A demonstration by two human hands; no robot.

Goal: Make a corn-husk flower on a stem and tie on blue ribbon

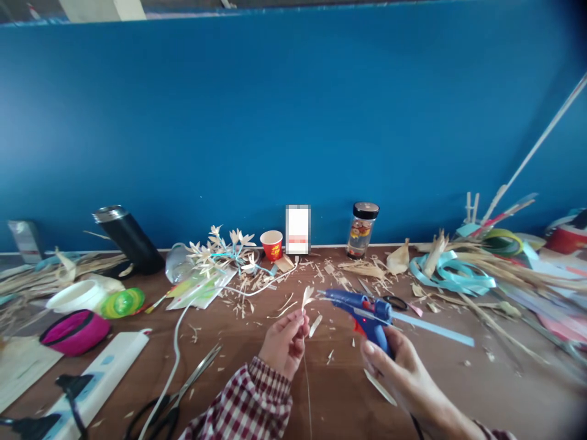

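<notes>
My left hand (283, 343) pinches a small pale husk flower (307, 297) upright between thumb and fingertips. Below the fingers a thin wire stem (307, 385) hangs down. My right hand (403, 365) is wrapped round the handle of a blue hot glue gun (355, 304) with an orange trigger and a small red light. Its nozzle points left, close to the flower's petals but seemingly apart from them. Loose husk petals lie near both hands, one husk strip (380, 387) under the right hand.
Scissors (173, 400) and a power strip (103, 379) lie at the left, with a white cable (177, 342) running across. Finished husk flowers (229, 247), a red paper cup (272, 245), a phone (298, 229) and a jar (362, 231) stand behind. Blue ribbon (452, 278) and husks are at the right.
</notes>
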